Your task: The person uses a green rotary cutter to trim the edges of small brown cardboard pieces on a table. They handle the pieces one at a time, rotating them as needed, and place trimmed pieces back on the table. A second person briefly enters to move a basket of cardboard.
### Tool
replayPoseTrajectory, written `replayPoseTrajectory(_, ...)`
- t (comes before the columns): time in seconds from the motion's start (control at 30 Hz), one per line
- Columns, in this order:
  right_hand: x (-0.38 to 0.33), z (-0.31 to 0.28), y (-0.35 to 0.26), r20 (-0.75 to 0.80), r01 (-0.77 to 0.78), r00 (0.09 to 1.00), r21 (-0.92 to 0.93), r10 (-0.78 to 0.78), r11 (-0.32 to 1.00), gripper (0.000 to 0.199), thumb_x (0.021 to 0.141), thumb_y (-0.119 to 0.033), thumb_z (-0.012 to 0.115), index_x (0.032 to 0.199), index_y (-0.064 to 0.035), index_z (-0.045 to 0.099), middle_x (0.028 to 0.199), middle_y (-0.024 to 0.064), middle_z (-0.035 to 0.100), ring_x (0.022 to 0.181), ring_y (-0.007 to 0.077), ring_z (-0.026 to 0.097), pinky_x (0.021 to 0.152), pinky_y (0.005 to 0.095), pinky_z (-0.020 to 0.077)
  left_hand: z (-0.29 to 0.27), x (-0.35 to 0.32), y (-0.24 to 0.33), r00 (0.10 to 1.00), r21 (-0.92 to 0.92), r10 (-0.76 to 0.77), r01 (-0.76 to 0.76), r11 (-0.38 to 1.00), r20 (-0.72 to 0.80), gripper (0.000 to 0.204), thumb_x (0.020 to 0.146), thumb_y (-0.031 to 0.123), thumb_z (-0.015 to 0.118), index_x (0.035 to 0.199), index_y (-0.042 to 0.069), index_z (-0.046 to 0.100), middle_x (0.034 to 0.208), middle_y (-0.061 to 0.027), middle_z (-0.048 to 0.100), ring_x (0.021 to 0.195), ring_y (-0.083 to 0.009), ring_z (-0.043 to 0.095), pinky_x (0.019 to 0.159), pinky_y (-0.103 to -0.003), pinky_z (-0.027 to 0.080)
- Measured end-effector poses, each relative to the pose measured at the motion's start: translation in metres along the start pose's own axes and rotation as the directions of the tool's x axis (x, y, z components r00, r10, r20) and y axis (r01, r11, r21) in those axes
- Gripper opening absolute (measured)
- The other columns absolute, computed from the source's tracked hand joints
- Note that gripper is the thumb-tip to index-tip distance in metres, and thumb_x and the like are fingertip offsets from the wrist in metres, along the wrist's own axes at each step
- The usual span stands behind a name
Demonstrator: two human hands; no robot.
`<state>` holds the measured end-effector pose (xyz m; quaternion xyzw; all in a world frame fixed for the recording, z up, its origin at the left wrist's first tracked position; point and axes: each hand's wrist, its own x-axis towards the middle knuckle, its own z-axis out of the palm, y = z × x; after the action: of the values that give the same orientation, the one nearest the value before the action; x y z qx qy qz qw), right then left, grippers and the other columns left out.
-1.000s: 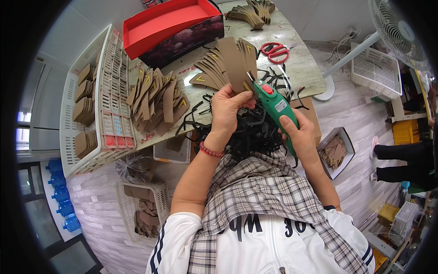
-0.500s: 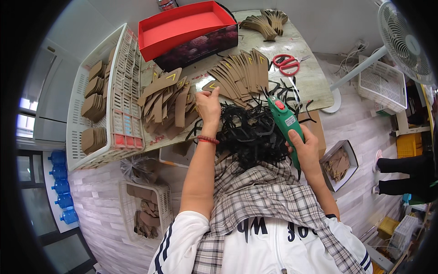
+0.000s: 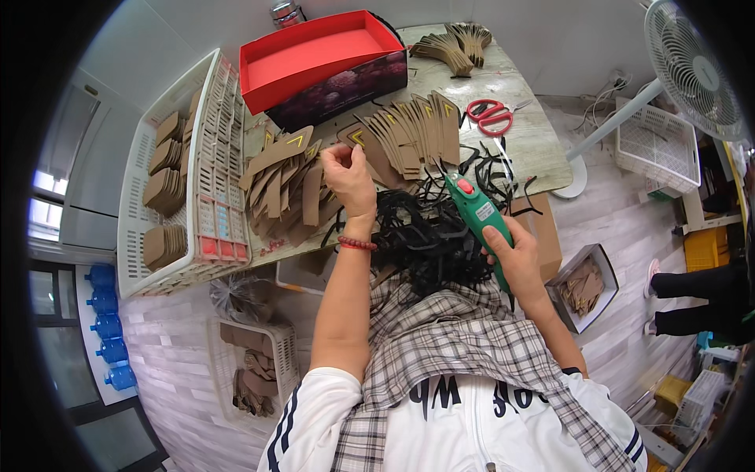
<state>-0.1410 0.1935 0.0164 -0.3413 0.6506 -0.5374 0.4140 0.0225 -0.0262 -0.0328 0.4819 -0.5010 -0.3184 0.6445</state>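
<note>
My left hand (image 3: 348, 175) is stretched out over the table, fingers closed on a brown cardboard piece (image 3: 355, 140) at the edge of a heap of brown cardboard cutouts (image 3: 285, 187). My right hand (image 3: 515, 256) grips a green glue gun (image 3: 475, 211) with a red button, its tip pointing up toward a fanned row of cardboard cutouts (image 3: 415, 135). A tangle of black strips (image 3: 429, 236) lies between both hands at the table's near edge.
A red open box (image 3: 318, 61) stands at the back. Red scissors (image 3: 491, 116) lie at the right of the table. A white basket (image 3: 182, 169) with cardboard stacks sits at the left. A fan (image 3: 692, 67) and another person's legs (image 3: 696, 299) are at the right.
My left hand moved left from the fanned cutouts to the heap on the left. The glue gun stayed in my right hand and shifted slightly lower.
</note>
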Motion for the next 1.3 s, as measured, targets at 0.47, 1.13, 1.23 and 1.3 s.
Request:
replayPoseTrajectory(0.47,0.007,0.009,-0.003,-0.063,0.131,0.989,-0.025,-0.132,0.991,0.034,0.087,-0.029,0.067,0.105,-0.0002,0.063,0.067,-0.0015,0.057,0.056,0.0041,0.049,0.051,0.0200,0.0402,0.019,-0.023,0.066,0.851,-0.596,-0.343,0.523,0.609,0.397,0.008,0.084,0.001,0.066,0.088,0.004,0.059,0.083,-0.0049,0.066,0.070,-0.0111,0.063,0.060,-0.024,0.051)
replayPoseTrajectory(1.13,0.008,0.000,-0.007,-0.088,0.121,0.989,0.006,-0.120,0.993,0.037,0.087,-0.032,0.067,0.103,0.0006,0.063,0.069,0.0002,0.058,0.056,0.0051,0.050,0.051,0.0201,0.0410,0.027,-0.052,0.057,0.741,-0.407,-0.390,0.642,0.650,0.546,0.005,0.082,0.000,0.067,0.085,0.002,0.063,0.078,-0.0041,0.066,0.066,-0.0098,0.061,0.058,-0.022,0.047)
replayPoseTrajectory(1.23,0.009,-0.001,-0.005,-0.090,0.117,0.989,0.011,-0.116,0.993,0.036,0.087,-0.032,0.067,0.103,0.0005,0.063,0.069,0.0002,0.058,0.056,0.0049,0.050,0.051,0.0199,0.0410,0.025,-0.053,0.060,0.736,-0.382,-0.377,0.635,0.671,0.563,0.005,0.082,0.000,0.067,0.085,0.001,0.064,0.078,-0.0045,0.067,0.065,-0.0097,0.061,0.058,-0.022,0.048)
replayPoseTrajectory(1.3,0.009,-0.002,-0.005,-0.092,0.113,0.989,0.010,-0.112,0.994,0.036,0.087,-0.032,0.067,0.103,0.0005,0.063,0.069,0.0002,0.059,0.056,0.0049,0.050,0.051,0.0198,0.0411,0.023,-0.053,0.061,0.734,-0.364,-0.365,0.627,0.689,0.573,0.005,0.082,0.000,0.067,0.085,0.000,0.064,0.078,-0.0047,0.067,0.065,-0.0094,0.061,0.058,-0.021,0.048)
